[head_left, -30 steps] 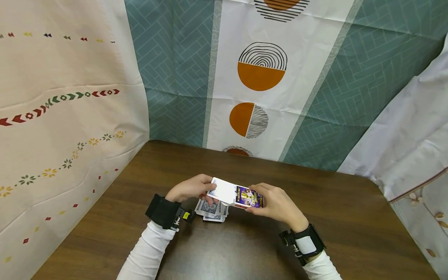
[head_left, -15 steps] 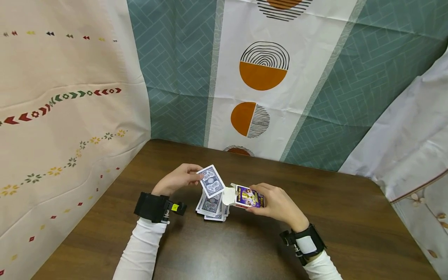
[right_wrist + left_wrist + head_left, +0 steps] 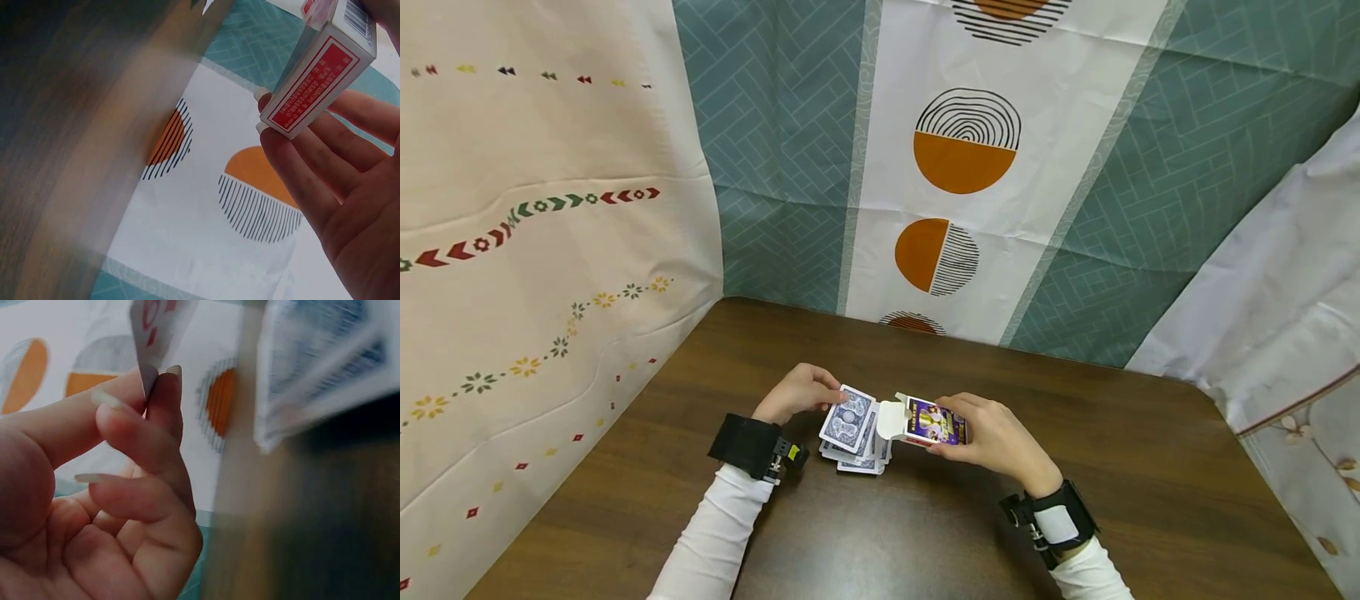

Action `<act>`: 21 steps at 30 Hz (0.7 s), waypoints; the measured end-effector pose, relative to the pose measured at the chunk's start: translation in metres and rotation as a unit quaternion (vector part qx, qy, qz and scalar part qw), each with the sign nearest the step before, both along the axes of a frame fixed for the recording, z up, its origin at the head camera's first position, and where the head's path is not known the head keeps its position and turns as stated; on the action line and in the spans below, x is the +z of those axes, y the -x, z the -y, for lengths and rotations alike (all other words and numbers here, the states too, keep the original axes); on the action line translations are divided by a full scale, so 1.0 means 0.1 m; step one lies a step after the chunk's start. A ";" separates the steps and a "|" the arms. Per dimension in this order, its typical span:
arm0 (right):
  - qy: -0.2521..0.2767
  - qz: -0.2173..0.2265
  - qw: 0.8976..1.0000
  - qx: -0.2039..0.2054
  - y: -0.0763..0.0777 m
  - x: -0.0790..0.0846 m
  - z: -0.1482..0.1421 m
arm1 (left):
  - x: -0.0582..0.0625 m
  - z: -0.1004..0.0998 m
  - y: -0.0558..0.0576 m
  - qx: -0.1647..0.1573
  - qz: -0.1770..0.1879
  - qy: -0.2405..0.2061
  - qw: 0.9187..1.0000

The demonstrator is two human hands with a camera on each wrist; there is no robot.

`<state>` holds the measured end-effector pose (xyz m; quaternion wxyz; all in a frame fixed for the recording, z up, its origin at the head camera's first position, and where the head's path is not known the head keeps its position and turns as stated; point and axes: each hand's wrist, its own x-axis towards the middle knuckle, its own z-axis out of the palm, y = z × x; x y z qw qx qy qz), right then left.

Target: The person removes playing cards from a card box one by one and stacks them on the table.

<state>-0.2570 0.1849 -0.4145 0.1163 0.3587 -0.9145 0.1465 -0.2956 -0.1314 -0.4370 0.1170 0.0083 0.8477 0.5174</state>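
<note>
Between thumb and forefinger my left hand (image 3: 803, 393) pinches a playing card (image 3: 848, 418) with a blue patterned back. In the left wrist view red print shows on the face of that card (image 3: 153, 331). Under and beside it a loose pile of playing cards (image 3: 871, 454) lies on the table. My right hand (image 3: 992, 433) grips a purple card box (image 3: 934, 422) by its right end, its white flap (image 3: 891, 419) standing open toward the pile. From the right wrist view the box's side (image 3: 319, 84) is white with a red panel, fingers around it. The inside of the box is hidden.
The brown wooden table (image 3: 880, 542) spreads around both hands. A teal and white patterned cloth (image 3: 790, 167) hangs behind it, a cream cloth (image 3: 550, 317) at the left and a white cloth (image 3: 1285, 275) at the right.
My left hand drew the card away from the box's mouth, out to the left, then brought it down over the pile. My right hand and the box stayed nearly still.
</note>
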 end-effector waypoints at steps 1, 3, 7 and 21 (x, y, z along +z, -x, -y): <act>0.000 0.000 1.000 -0.001 0.00 0.00 0.00 | -0.03 -0.02 0.01 0.006 -0.004 0.014 1.000; 0.001 0.001 1.000 -0.003 0.00 0.01 -0.01 | -0.07 -0.07 0.01 0.021 -0.014 0.049 0.998; 0.001 0.004 1.000 -0.004 0.01 0.01 -0.02 | -0.13 -0.14 -0.02 0.045 -0.055 0.117 0.991; -0.001 0.017 1.000 0.002 0.05 -0.05 -0.08 | -0.15 -0.28 -0.08 0.051 -0.071 0.169 0.982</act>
